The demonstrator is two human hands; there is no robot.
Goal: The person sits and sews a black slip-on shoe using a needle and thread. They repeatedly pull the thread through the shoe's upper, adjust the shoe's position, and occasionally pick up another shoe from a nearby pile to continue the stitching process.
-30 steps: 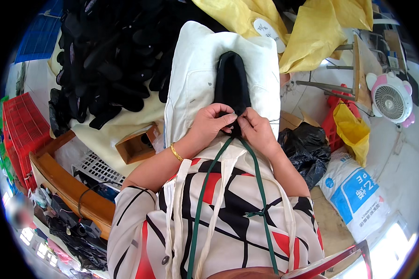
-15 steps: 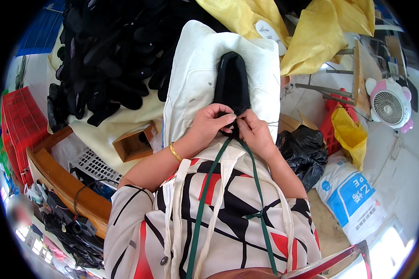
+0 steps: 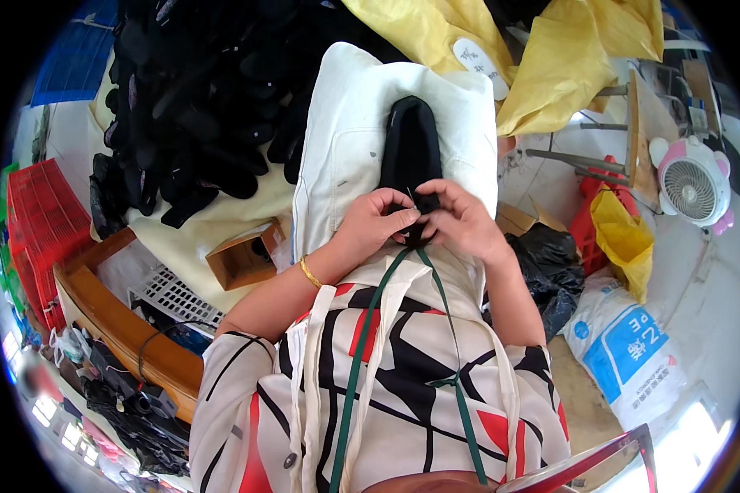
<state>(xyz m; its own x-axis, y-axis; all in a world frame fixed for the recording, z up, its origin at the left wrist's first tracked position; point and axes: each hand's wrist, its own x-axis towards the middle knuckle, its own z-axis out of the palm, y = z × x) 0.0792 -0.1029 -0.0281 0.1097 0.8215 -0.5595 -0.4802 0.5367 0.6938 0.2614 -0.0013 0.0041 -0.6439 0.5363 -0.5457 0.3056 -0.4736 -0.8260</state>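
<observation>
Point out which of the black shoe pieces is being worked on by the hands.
The black shoe piece lying alone on the white cloth, pinched at its near end by both hands; the other black pieces sit untouched in the heap to the left.

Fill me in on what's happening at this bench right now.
A person is working on a black shoe piece that lies on a white cloth over their lap. Both hands meet at its near end: the left hand and the right hand pinch it between the fingertips, with what looks like a thin needle or thread between them. A big heap of black shoe pieces sits to the left, and a small open cardboard box lies beside the cloth.
</observation>
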